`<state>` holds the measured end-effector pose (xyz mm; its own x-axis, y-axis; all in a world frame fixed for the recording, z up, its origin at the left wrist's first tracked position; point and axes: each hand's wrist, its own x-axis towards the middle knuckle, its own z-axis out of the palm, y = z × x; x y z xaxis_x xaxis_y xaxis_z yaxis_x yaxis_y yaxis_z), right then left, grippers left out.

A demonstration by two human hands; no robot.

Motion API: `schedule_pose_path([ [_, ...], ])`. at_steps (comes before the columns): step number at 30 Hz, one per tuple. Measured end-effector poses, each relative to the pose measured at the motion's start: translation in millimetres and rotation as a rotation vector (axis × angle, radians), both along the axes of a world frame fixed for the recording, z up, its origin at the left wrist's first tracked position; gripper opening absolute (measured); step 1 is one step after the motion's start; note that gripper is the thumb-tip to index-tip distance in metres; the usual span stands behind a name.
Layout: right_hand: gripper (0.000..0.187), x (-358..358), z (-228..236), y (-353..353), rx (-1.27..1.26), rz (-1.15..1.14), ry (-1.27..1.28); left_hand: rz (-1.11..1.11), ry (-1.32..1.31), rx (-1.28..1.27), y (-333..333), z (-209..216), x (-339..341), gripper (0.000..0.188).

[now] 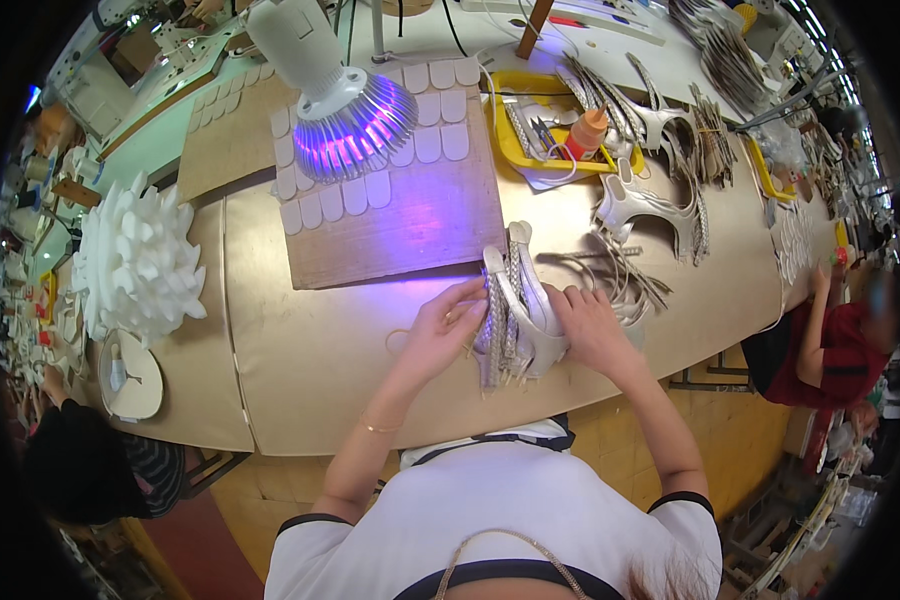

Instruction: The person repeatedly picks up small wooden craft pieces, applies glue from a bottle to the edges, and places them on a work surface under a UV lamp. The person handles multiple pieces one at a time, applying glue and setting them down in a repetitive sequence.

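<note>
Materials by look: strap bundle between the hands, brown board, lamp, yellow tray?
Strap bundle: probably synthetic or real leather, pale metallic finish; soft sheen, braided bands.
Brown board: likely cardboard or fibreboard; matte, plain surface.
Lamp: ribbed section looks metal, glossy fins; smooth white section maybe plastic.
Yellow tray: likely plastic; uniform colour, rounded corners.

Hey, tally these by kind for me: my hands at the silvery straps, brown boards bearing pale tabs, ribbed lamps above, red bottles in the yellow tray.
Hands at the silvery straps, left hand and right hand: 2
Brown boards: 2
Ribbed lamp: 1
Red bottle: 1
Total: 6
</note>
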<state>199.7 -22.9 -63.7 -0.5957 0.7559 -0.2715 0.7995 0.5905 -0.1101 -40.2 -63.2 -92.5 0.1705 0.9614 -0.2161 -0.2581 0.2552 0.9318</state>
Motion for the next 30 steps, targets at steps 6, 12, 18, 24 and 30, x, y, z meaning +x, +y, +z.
schedule_pose_path([
  [6, 0.086, 33, 50, -3, -0.290, -0.248, 0.346, 0.101, 0.086, -0.001, -30, 10, -27, 0.035],
  [12, 0.080, 88, 121, -15, -0.634, -0.343, 1.043, 0.063, -0.022, 0.042, -27, 41, -30, 0.031],
  [18, 0.074, 19, 71, -15, -1.586, -0.641, 1.882, 0.008, -0.042, 0.200, -28, 64, -22, 0.030],
  [24, 0.077, -73, 39, 6, -1.930, -0.609, 1.753, 0.342, 0.221, 0.208, -50, 78, -60, 0.021],
  [30, 0.084, -115, 32, 16, -1.953, -0.531, 1.651, 0.621, 0.673, 0.459, -33, 89, -66, 0.021],
])
